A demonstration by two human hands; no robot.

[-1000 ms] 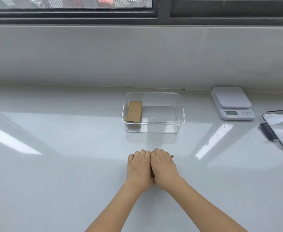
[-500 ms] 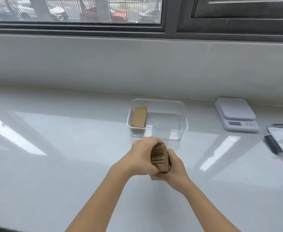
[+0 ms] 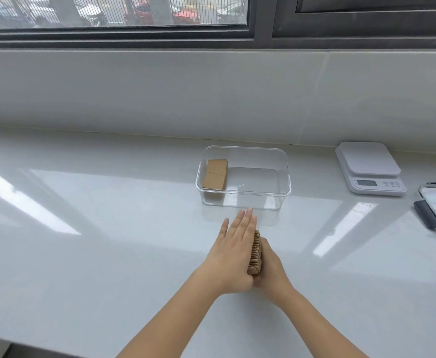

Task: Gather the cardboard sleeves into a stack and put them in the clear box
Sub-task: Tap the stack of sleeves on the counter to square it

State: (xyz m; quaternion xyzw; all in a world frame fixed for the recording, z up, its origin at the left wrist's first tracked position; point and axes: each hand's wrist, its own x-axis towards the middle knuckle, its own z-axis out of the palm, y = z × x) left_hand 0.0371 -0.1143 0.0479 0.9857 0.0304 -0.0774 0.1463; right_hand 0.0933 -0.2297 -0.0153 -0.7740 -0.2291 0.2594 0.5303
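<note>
A stack of brown cardboard sleeves (image 3: 255, 253) stands on edge between my palms, just in front of the clear box (image 3: 284, 177). My left hand (image 3: 233, 251) lies flat against the stack's left face, fingers straight and pointing toward the box. My right hand (image 3: 271, 270) presses the stack's right face and is partly hidden behind it. Inside the box, more cardboard sleeves (image 3: 215, 173) lean against its left wall; the rest of the box floor is bare.
A white kitchen scale (image 3: 370, 167) sits at the back right of the white counter (image 3: 108, 228). A clear lid with a dark clip (image 3: 433, 215) lies at the far right edge. A wall and window run behind.
The hands rose from lying flat on the counter, took the sleeves up as a stack on edge, and the left hand has straightened from a curled grip to a flat palm.
</note>
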